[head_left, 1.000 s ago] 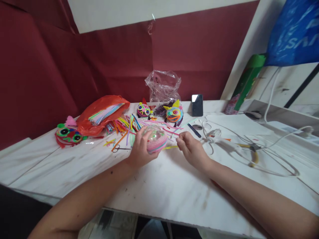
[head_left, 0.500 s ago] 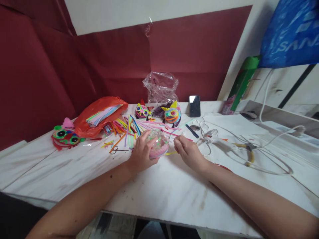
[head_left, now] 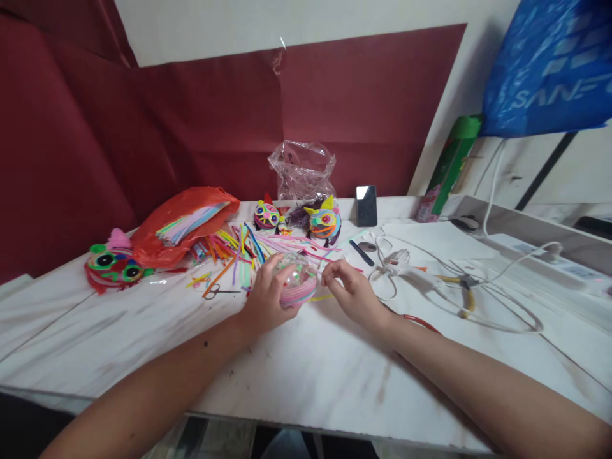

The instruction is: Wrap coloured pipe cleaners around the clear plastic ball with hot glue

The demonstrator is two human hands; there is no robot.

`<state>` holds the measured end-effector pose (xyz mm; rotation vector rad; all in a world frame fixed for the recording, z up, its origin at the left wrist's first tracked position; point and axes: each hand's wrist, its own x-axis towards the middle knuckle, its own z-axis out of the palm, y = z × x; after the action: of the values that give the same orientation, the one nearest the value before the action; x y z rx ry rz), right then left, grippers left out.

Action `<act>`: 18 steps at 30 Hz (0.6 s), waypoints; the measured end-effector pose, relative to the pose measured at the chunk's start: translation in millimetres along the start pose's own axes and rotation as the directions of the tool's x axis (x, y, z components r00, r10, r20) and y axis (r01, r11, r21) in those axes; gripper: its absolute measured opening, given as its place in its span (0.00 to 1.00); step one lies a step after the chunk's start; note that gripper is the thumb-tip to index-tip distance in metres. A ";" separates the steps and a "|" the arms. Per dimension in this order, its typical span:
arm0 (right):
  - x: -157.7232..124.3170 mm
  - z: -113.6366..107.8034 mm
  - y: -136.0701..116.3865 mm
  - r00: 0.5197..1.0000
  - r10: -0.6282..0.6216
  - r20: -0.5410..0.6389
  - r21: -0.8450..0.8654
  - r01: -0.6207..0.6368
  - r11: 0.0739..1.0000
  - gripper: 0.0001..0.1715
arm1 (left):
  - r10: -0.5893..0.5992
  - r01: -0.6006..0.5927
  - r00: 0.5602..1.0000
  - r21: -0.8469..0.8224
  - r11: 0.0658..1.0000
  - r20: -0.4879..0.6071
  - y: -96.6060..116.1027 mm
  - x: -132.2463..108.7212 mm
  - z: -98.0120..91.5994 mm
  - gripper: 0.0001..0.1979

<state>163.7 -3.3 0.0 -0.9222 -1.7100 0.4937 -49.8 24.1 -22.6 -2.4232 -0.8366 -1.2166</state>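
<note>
Your left hand (head_left: 262, 298) is wrapped around the clear ball (head_left: 297, 294) banded with pink strands, gripping it from the left, just as it did half a second ago. The ball sits at the middle of the scene, above the near part of the marbled surface (head_left: 306, 382). Your right hand (head_left: 352, 294) has changed more: its fist has loosened, the fingers now spread a little behind the gathered fingertips, and it has come closer to the ball's right side. You cannot tell from this view whether those fingertips pinch anything. More of the red curved piece (head_left: 423, 323) now shows beyond your right forearm. The scissors (head_left: 215, 291) to the left and the yellow-handled pliers (head_left: 468, 299) to the right lie where they did.
</note>
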 end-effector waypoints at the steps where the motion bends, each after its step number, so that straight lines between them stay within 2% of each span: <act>1: -0.3 -0.3 -0.2 1.000 0.000 0.003 0.002 0.000 1.000 0.06 | 0.003 -0.003 1.000 -0.007 1.000 0.006 0.1 -0.3 -0.4 0.39; 5: -1.6 -2.3 0.8 1.000 0.011 0.025 0.008 -0.011 1.000 0.09 | 0.045 -0.042 0.997 -0.044 0.998 0.056 1.5 -2.0 -1.1 0.40; 10: 0.2 -3.3 7.2 0.998 0.057 -0.020 0.012 -0.056 0.998 0.10 | 0.043 -0.036 0.994 -0.070 0.997 0.100 -2.2 -4.4 2.1 0.40; 12: 1.7 -3.7 5.5 0.997 0.067 -0.040 0.017 -0.066 0.998 0.10 | 0.023 -0.015 0.997 -0.090 0.996 0.078 -5.4 -3.0 3.1 0.39; 14: 6.4 -6.0 1.6 0.995 0.075 -0.064 0.026 -0.074 0.997 0.11 | -0.110 0.115 0.993 -0.143 0.983 0.044 -8.9 1.3 3.0 0.38; 15: 10.9 -8.8 0.1 0.993 0.078 -0.094 0.033 -0.075 0.997 0.11 | -0.216 0.215 0.976 -0.189 0.958 0.014 -10.9 4.6 2.5 0.39; 16: 17.1 -13.5 -0.7 0.991 0.083 -0.104 0.023 -0.081 0.996 0.11 | -0.346 0.330 0.938 -0.256 0.909 -0.017 -13.0 8.4 1.6 0.39; 17: 24.5 -20.6 -0.6 0.986 0.085 -0.144 0.008 -0.085 0.996 0.12 | -0.502 0.470 0.865 -0.332 0.818 -0.013 -15.2 12.5 0.2 0.40; 18: 32.8 -30.4 0.4 0.978 0.092 -0.189 -0.015 -0.097 0.995 0.14 | -0.644 0.608 0.763 -0.397 0.688 0.053 -17.2 16.6 -1.4 0.39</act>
<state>188.3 18.9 30.0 -1.0388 -1.5090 0.4344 -53.6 42.9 -8.3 -2.4081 -1.6282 -1.8844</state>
